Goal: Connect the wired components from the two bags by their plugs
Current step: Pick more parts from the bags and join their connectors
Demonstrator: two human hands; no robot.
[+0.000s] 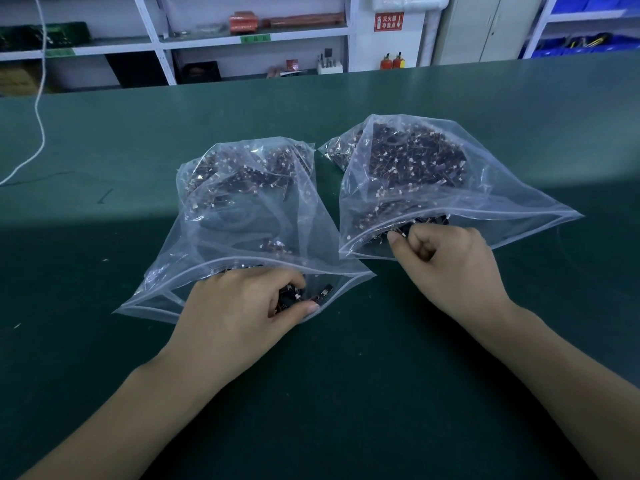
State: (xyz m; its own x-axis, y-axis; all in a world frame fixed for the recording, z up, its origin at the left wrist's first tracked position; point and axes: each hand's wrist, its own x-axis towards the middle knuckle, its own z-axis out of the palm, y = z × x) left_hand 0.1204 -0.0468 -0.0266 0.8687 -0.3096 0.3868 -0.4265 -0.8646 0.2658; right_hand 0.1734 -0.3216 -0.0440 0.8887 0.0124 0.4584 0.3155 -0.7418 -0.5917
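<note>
Small dark wired components are gripped in the curled fingers of the left hand, inside the mouth of the left bag. Further components are pinched by the right hand at the mouth of the right bag. Both bags are laid on the green worktop, just beyond the hands.

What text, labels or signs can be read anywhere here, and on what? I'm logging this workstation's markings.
"灭火器存放点": red sign with white characters and arrows on the white pillar above the two red fire extinguishers.
Small green label on the white shelf edge: too blurred to read.
Small red box on the lower shelf: print too small to read.
Two clear plastic zip bags of wired components: no text visible.
</note>
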